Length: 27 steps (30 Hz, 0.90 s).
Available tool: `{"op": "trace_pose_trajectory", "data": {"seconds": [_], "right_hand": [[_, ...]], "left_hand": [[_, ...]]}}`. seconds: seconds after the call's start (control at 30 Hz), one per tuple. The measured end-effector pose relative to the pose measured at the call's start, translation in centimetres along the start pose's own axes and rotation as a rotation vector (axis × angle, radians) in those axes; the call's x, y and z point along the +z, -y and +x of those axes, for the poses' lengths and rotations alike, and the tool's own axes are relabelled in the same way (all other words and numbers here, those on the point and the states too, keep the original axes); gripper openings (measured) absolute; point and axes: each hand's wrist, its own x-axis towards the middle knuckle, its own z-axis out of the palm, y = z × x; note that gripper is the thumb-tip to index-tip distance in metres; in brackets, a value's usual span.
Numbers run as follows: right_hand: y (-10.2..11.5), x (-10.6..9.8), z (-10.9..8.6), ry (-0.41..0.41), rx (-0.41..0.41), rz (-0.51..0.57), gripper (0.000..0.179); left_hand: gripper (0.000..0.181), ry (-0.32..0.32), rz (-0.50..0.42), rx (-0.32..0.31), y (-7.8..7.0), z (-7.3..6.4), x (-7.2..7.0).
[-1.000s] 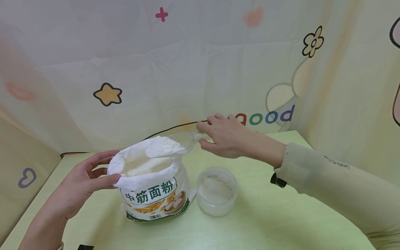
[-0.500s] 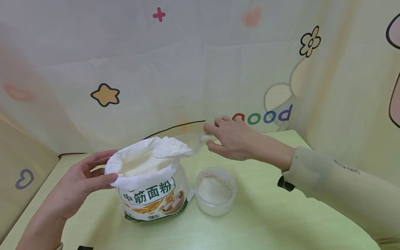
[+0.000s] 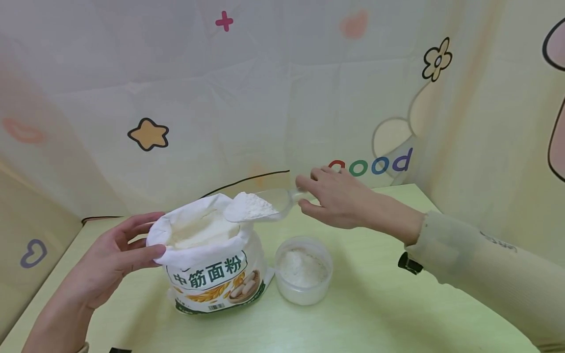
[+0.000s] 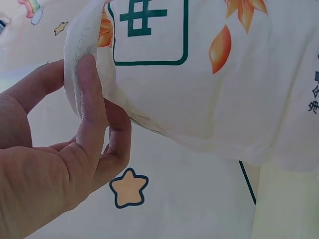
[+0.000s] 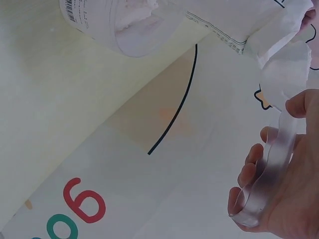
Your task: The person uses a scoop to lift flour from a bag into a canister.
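My right hand (image 3: 337, 198) grips the handle of a clear plastic scoop (image 3: 282, 203) heaped with white flour (image 3: 251, 206). The scoop's front end hangs over the right rim of an opened flour bag (image 3: 205, 260). My left hand (image 3: 119, 250) pinches the folded-down left edge of the bag between thumb and fingers, as the left wrist view also shows. Inside the bag, pale flour is visible. Just right of the bag stands a round clear tub (image 3: 304, 291) with flour in it. In the right wrist view, fingers wrap around the scoop handle (image 5: 269, 174).
Everything stands on a light green table (image 3: 353, 304). A printed cloth (image 3: 247, 98) with stars, hearts and the word "good" hangs behind and at both sides. The table's back edge lies close behind the bag.
The right hand has carried the loaded scoop rightward, from over the bag's opening toward its right rim. My left hand stays on the bag's edge. The view has shifted slightly.
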Motion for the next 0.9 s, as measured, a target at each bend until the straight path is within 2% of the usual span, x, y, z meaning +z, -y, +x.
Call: {"op": "trace_pose_trajectory", "data": {"seconds": [0.53,0.9], "right_hand": [[-1.2,0.5,-1.1,-0.019,0.0,0.004,0.036],[-2.4,1.2,-2.5,-0.009,0.033,-0.003,0.032]], "left_hand": [[0.054,-0.003,-0.008,-0.017,0.1,-0.1,0.0],[0.054,-0.002,-0.012,-0.015,0.2,0.1,0.0]]}}
